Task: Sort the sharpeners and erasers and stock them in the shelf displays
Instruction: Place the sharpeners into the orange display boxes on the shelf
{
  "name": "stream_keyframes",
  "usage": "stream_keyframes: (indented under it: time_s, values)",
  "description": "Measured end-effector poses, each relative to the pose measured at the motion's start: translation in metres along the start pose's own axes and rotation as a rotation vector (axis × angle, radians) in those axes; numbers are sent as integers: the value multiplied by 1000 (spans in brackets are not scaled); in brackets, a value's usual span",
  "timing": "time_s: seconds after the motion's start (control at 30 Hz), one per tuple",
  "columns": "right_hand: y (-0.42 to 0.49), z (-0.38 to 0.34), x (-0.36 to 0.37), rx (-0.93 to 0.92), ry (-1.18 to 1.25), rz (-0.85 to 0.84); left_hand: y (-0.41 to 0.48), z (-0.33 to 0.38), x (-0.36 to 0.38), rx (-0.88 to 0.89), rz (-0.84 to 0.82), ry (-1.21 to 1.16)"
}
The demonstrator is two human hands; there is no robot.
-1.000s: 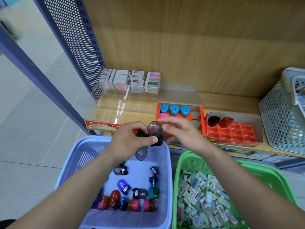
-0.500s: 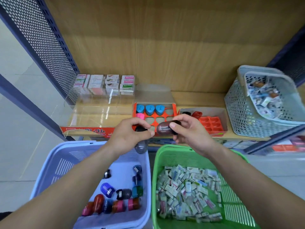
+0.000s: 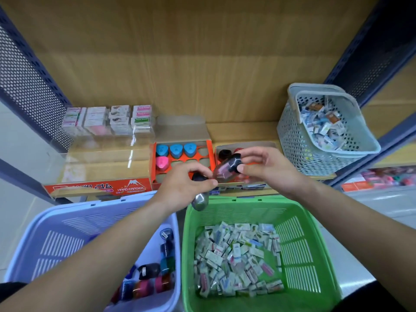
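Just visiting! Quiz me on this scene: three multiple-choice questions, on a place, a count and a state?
1. Where is the grey basket? A) on the shelf B) on the floor C) inside the green one
2. How many blue sharpeners sit in the orange tray? A) one B) three C) six
3. The right hand is: A) open, empty B) pinching a dark sharpener C) gripping a basket rim

Answers: 1 A, it stands at the shelf's right end. 2 B, three fill the back row. 3 B, fingers and thumb pinch it.
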State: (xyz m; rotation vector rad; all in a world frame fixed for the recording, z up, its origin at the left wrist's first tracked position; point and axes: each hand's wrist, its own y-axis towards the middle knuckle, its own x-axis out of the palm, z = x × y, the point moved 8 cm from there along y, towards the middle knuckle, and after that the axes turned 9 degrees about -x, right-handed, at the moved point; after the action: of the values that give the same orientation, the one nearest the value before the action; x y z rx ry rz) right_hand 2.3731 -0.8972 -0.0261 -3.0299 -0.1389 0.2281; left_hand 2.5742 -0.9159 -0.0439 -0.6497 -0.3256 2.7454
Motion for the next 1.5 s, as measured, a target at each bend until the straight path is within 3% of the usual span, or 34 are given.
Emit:
stream_keyframes:
  time_s: [0.13,0.27,0.57,0.73,0.8,0.93,1.03,1.13,1.27,1.4,1.5]
  values:
    - [32,27,-39,0,-337,165,11,-14,-10,-64,62,11]
    - [68,52,-39,-49,-590,144,19,-34,-21,-106,100,0]
    - [93,93,-8,-152,-874,55,25,-49,-32,-129,118,-2]
    - [83,70,-8,-200,-932,88,23,-43,-29,-134,92,-40]
    - [67,48,1,-207,-800,89,22,-38,-28,-129,93,-66]
    - [17,25,53,-21,-197,-186,17,-19,-21,-78,101,-108]
    - [-9,10,68,14,12,-166,8,1,-12,-14,74,-153]
    - [-17,1,66,-24,106,-104,-2,16,-4,21,45,-185]
    - [-24,-1,59,-49,127,-144,-5,20,-1,22,36,-202]
    - [-22,13,45,30,84,-174,2,5,-6,-79,-4,-281]
    - [-12,25,24,99,91,-90,5,-8,-8,-133,-34,-232]
